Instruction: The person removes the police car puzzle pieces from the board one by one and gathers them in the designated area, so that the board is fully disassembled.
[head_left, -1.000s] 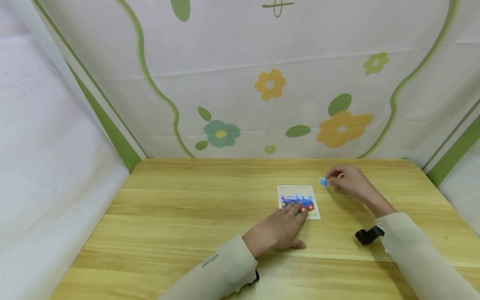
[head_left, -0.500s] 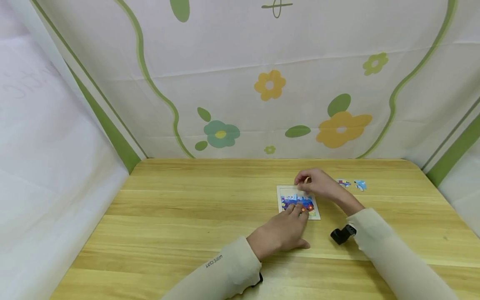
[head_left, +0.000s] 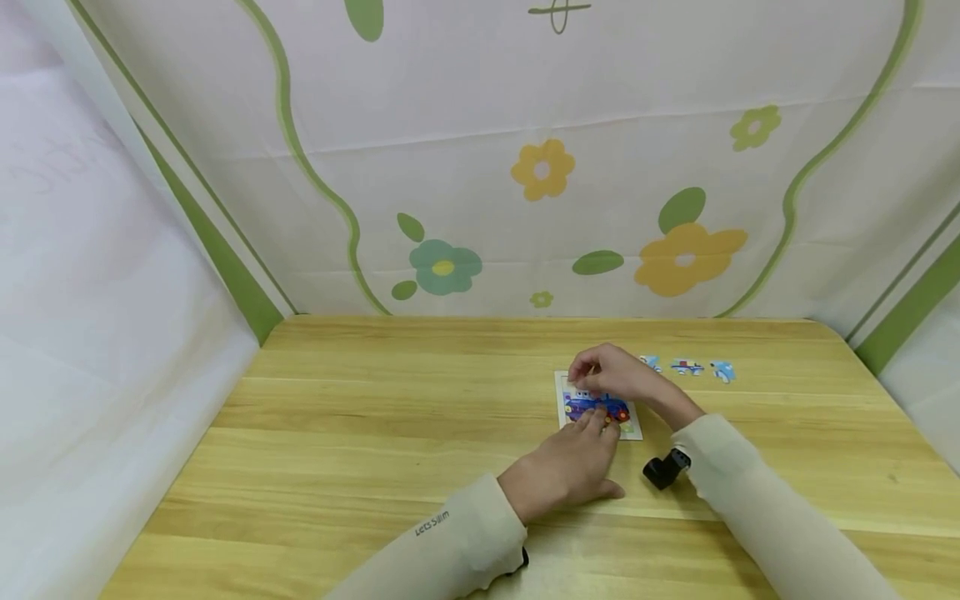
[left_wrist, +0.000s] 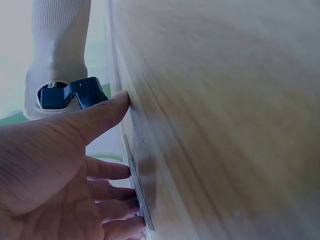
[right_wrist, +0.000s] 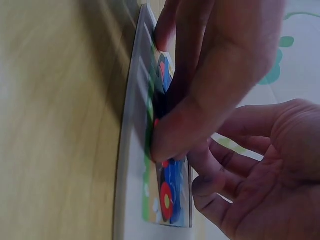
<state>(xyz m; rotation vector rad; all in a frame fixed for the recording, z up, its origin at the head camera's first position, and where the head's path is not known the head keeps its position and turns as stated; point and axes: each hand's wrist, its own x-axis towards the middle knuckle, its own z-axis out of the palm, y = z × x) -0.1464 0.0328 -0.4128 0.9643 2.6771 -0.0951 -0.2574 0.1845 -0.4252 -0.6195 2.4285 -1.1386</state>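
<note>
A small framed jigsaw puzzle (head_left: pixel 559 402) with a white border and a blue vehicle picture lies on the table. My left hand (head_left: pixel 566 475) rests its extended fingers on the puzzle's near part, thumb spread over the wood. In the left wrist view, the fingertips of that hand (left_wrist: pixel 75 185) meet the thin board edge. Above the puzzle's far left part, my right hand (head_left: pixel 617 372) pinches with curled fingers what seems a puzzle piece, mostly hidden. The right wrist view shows the right hand (right_wrist: pixel 280 170) behind the left hand's fingers (right_wrist: pixel 215 85), beside the puzzle picture.
Three loose puzzle pieces, a left one (head_left: pixel 650 362), a middle one (head_left: pixel 687 367) and a right one (head_left: pixel 723 371), lie in a row right of the frame. The wooden table (head_left: pixel 337 433) ends at a flower-patterned curtain (head_left: pixel 480 208). Each wrist carries a black camera (head_left: pixel 663 469).
My right hand has moved left from the loose pieces to the puzzle's far left part, uncovering the row of pieces. My left hand has stayed on the puzzle, shifting only slightly.
</note>
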